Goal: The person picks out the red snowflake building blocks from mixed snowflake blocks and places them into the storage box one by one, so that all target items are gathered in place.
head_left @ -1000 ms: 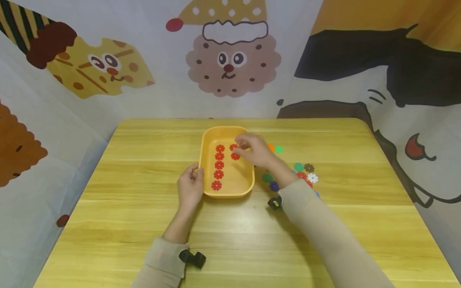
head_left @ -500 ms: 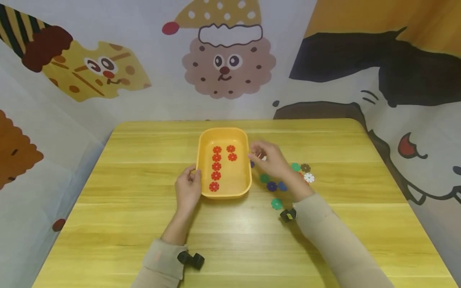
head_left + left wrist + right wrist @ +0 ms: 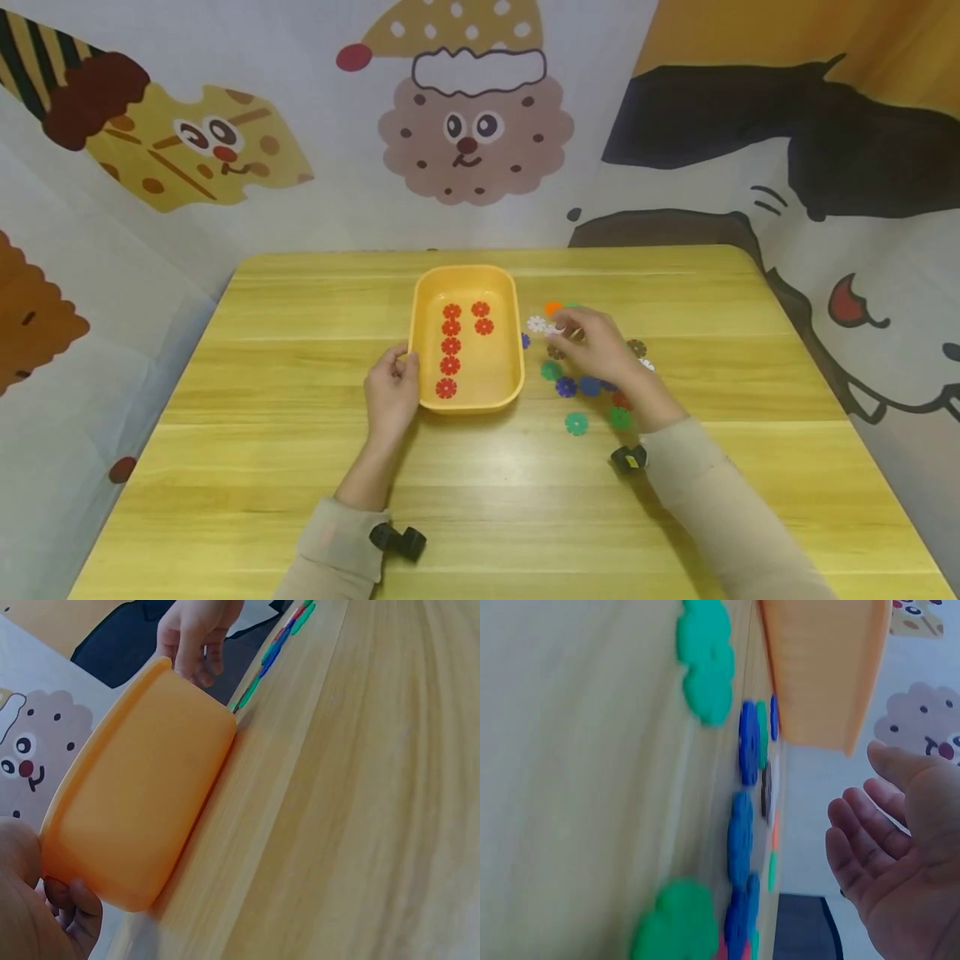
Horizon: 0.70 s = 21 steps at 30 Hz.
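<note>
A yellow plastic tray (image 3: 483, 372) stands on the table, its outer wall (image 3: 142, 787) filling much of the left wrist view. In it lie red snowflake-shaped discs: several in a column (image 3: 450, 346) on the left, and two (image 3: 483, 327) at the upper right. My left hand (image 3: 392, 393) grips the tray's left rim. To the right of the tray, my right hand (image 3: 603, 348) hovers over loose snowflake discs, hiding some. Its fingers (image 3: 870, 832) are loosely bent and hold nothing. White (image 3: 536, 324), blue (image 3: 590, 385) and green (image 3: 551, 371) discs lie near it.
The wooden table (image 3: 300, 375) carries the tray and discs. Another green disc (image 3: 576, 424) lies nearer its front. Behind stands a cloth backdrop (image 3: 337, 208) with cartoon prints. Black wrist cameras (image 3: 399, 542) sit at the cuffs.
My right hand has moved from over the tray's upper right, out across its rim, to above the loose discs. The two right-hand red discs stay in the tray. The left hand keeps its grip.
</note>
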Tool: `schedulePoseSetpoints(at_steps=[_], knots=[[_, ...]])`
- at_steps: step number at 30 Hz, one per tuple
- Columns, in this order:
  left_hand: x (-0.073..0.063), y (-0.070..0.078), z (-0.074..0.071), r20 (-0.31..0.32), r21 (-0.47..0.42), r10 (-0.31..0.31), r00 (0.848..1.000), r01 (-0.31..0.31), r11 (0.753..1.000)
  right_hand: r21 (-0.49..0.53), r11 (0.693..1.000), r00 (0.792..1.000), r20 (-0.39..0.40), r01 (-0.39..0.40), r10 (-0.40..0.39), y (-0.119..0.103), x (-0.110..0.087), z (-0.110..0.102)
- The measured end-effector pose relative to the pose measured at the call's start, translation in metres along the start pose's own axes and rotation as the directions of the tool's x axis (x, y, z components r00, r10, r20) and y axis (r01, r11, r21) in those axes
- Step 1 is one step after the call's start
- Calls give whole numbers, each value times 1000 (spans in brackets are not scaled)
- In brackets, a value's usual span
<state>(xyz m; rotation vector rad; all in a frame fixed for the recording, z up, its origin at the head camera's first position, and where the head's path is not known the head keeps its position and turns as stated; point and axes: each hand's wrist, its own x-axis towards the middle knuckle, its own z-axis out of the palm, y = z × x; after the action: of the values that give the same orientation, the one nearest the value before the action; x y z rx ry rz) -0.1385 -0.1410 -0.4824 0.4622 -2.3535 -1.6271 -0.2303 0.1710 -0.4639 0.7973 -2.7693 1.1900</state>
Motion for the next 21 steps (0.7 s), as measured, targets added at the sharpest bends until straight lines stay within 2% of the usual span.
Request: schedulePoseSetpoints(at_steps=[9,21], knots=[[-1,2,-1,-1,13,0,1000,0,1000,-29,1000,1000,-9,-11,10,16,-15,-16],[0,1,0,4,0,-9,1000,9,1000,-66,996,998,33,-58,60,32,-36,-31]])
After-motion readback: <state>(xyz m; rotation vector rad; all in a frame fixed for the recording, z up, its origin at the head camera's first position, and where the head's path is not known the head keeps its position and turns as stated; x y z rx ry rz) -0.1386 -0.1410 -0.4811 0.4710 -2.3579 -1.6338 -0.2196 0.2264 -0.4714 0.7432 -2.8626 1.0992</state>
